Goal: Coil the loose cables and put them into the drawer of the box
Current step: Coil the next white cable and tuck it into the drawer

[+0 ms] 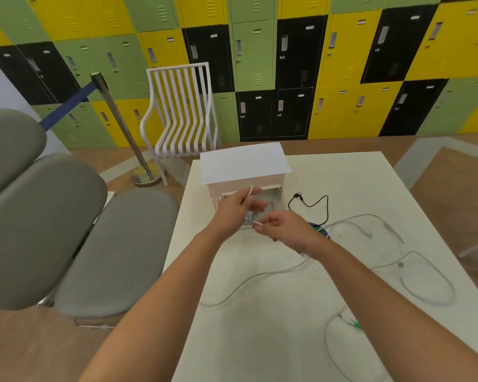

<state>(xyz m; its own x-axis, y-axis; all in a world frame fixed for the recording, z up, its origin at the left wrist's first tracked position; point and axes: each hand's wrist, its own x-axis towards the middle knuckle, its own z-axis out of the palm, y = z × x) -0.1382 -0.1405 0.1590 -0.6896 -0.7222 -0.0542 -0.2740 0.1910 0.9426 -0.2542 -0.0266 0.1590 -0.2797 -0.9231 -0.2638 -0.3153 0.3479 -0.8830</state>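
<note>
Cables: loose white cables (414, 277) sprawl over right half of white desk (260, 340); white box (243, 166) at far edge, drawer (273, 201) pulled out toward person; black cable (319, 206) just right of it. Left hand (236, 208) and right hand (284, 228) each pinch thin white cable (249, 192) over the drawer.

White table (260, 340) has the little white box (244, 168) on it, a black cable (319, 206) just right of the fingers, plus loose white cables (414, 274) sprawled further right.
</note>
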